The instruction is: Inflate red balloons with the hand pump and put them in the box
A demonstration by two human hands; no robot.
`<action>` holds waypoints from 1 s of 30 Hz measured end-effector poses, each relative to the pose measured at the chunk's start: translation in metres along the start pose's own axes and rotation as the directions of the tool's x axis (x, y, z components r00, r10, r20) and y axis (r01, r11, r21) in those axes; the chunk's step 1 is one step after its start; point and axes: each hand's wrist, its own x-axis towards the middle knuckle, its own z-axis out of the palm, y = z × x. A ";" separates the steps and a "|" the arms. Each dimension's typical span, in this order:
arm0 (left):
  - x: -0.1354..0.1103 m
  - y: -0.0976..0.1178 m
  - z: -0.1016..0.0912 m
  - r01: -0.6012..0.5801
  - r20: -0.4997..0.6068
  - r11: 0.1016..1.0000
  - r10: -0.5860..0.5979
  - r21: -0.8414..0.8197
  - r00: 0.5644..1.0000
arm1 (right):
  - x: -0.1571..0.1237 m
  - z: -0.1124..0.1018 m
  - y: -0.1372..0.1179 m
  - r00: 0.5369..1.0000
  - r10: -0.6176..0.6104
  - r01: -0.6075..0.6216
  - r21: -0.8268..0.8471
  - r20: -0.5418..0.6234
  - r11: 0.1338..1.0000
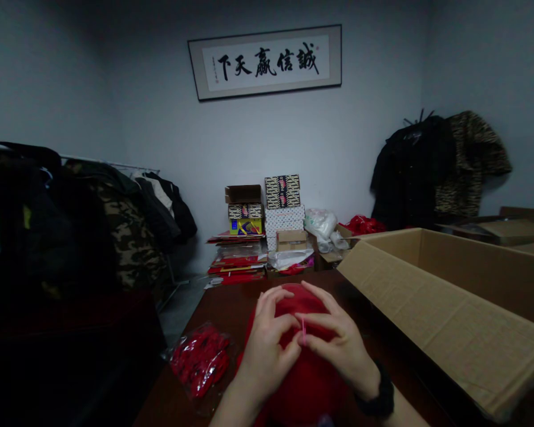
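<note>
pinching at a thin pink cord (303,330), low centre of the frame, right in front of the rounded red thing (309,379). my right hand (345,338) has the strand between thumb and forefinger, a narrow gap, and it stands nearly upright there. opposite, my left hand (267,338) curls in tight, thumb and forefinger almost together beside the strand; whether they grip it too, i can't tell.

fingertips only, that's the way: light pressure, small moves, spare fingers steadying the red top. a hard tug could, i reckon, slip the strand or snap it.

now for what's out of sight: both cord ends vanish behind my fingertips, so no telling if it's looped or knotted. the red thing's base sinks into shadow at the bottom edge, and its material is too blurred to judge. lower left, on the dark table (220,305), glare hides what's in the clear bag (202,359). the big carton (445,314) runs off the right edge, its floor unseen.
</note>
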 end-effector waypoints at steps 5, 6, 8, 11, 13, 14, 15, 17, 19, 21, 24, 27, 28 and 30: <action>0.002 0.000 -0.011 -0.091 0.085 0.990 0.082 0.107 0.993 | 0.001 -0.002 -0.003 0.998 -0.018 0.017 0.018 0.053 1.000; 0.002 -0.001 -0.013 -0.115 0.098 0.985 0.103 0.128 0.990 | 0.001 -0.002 -0.002 0.999 -0.024 0.023 0.024 0.047 0.999; 0.003 -0.001 -0.017 -0.169 0.135 0.972 0.147 0.166 0.980 | 0.000 0.000 -0.001 0.999 -0.038 0.038 0.000 0.039 0.999; 0.003 -0.001 -0.022 -0.231 0.186 0.953 0.195 0.198 0.963 | 0.001 0.000 -0.001 0.996 -0.060 0.066 -0.086 0.070 0.994; 0.002 -0.002 -0.023 -0.245 0.203 0.948 0.203 0.206 0.958 | 0.003 -0.001 -0.003 0.993 -0.071 0.083 -0.120 0.095 0.989; 0.002 -0.003 -0.024 -0.246 0.207 0.947 0.204 0.208 0.957 | 0.004 -0.001 -0.004 0.992 -0.077 0.090 -0.129 0.105 0.987; 0.001 -0.004 -0.024 -0.247 0.208 0.946 0.203 0.211 0.957 | 0.006 -0.002 -0.004 0.990 -0.083 0.098 -0.138 0.112 0.986; -0.001 -0.005 -0.024 -0.249 0.202 0.943 0.206 0.219 0.957 | 0.006 -0.003 -0.004 0.987 -0.085 0.108 -0.170 0.139 0.980; -0.002 -0.004 -0.025 -0.264 0.195 0.937 0.221 0.231 0.956 | 0.005 -0.002 -0.002 0.980 -0.105 0.139 -0.202 0.169 0.969; -0.001 0.000 -0.026 -0.283 0.188 0.925 0.240 0.253 0.952 | 0.001 -0.001 0.000 0.976 -0.141 0.175 -0.218 0.164 0.960; 0.002 0.007 -0.030 -0.319 0.184 0.899 0.273 0.301 0.944 | -0.004 0.003 0.003 0.982 -0.159 0.180 -0.241 0.106 0.954; 0.004 0.009 -0.031 -0.333 0.164 0.879 0.293 0.340 0.942 | -0.005 0.006 0.002 0.985 -0.155 0.168 -0.274 0.069 0.947; 0.003 0.009 -0.030 -0.323 0.142 0.880 0.290 0.348 0.946 | -0.004 0.007 0.001 0.984 -0.168 0.179 -0.277 0.062 0.944; -0.001 0.006 -0.028 -0.273 0.072 0.892 0.265 0.361 0.962 | -0.002 0.008 -0.001 0.979 -0.199 0.203 -0.285 0.044 0.937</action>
